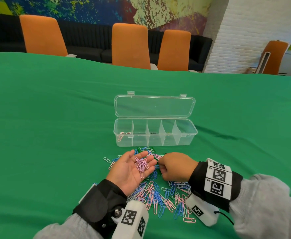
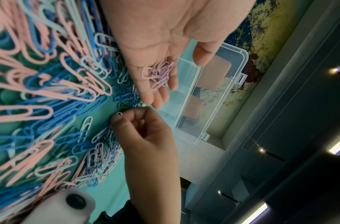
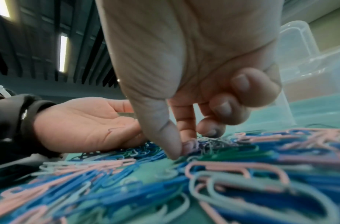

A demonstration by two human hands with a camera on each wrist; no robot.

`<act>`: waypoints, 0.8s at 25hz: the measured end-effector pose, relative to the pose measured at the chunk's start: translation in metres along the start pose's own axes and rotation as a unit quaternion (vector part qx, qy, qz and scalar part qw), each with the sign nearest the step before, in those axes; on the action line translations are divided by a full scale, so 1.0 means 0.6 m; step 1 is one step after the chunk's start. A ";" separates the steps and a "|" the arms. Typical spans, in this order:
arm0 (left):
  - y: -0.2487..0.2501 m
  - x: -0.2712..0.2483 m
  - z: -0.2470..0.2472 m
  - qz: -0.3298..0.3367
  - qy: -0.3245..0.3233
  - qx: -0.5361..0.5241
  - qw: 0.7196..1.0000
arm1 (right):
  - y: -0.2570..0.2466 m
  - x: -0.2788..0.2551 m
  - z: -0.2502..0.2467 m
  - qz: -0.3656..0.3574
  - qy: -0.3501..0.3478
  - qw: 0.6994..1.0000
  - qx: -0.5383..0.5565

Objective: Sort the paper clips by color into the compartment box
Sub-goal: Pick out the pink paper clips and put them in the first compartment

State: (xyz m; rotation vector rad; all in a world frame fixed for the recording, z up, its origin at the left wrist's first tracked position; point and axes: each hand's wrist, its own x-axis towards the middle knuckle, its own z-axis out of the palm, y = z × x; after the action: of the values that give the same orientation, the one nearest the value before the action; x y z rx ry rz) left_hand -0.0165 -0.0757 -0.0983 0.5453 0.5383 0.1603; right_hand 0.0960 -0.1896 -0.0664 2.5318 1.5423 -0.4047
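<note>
On green cloth (image 1: 55,118), orange chairs (image 1: 130,45) behind, left hand (image 1: 132,169) flat, right hand (image 1: 174,167) seemingly pinching paper clip (image 2: 119,113).

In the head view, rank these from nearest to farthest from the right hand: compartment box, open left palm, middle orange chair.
1. Left palm, right beside the right hand.
2. Compartment box, just beyond on the table.
3. Middle orange chair, across the table.

This is looking like an office meeting room: orange chairs (image 1: 130,45) are standing along a big table (image 1: 55,109), a painted wall (image 1: 106,11) and black bench (image 1: 89,40) behind.
</note>
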 end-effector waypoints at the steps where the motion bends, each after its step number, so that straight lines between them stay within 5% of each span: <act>1: 0.000 0.000 0.001 -0.001 0.001 0.001 1.000 | 0.002 -0.003 -0.005 0.000 0.008 1.000 0.028; 9: -0.003 0.003 -0.003 -0.021 -0.023 -0.030 0.999 | 0.006 -0.026 -0.080 -0.034 0.151 0.927 0.342; 15: -0.004 -0.019 0.011 -0.031 -0.012 -0.033 0.999 | 0.109 -0.069 -0.044 0.076 0.167 0.865 0.467; 20: 0.056 0.011 0.085 0.074 -0.005 0.011 0.997 | 0.135 -0.093 -0.012 0.085 0.163 0.837 0.516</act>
State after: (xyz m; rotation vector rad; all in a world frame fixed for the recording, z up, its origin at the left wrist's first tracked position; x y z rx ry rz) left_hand 0.0159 -0.0683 -0.0463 0.6066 0.4898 0.2918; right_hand 0.1446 -0.2719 -0.0436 3.6769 1.3661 -1.0644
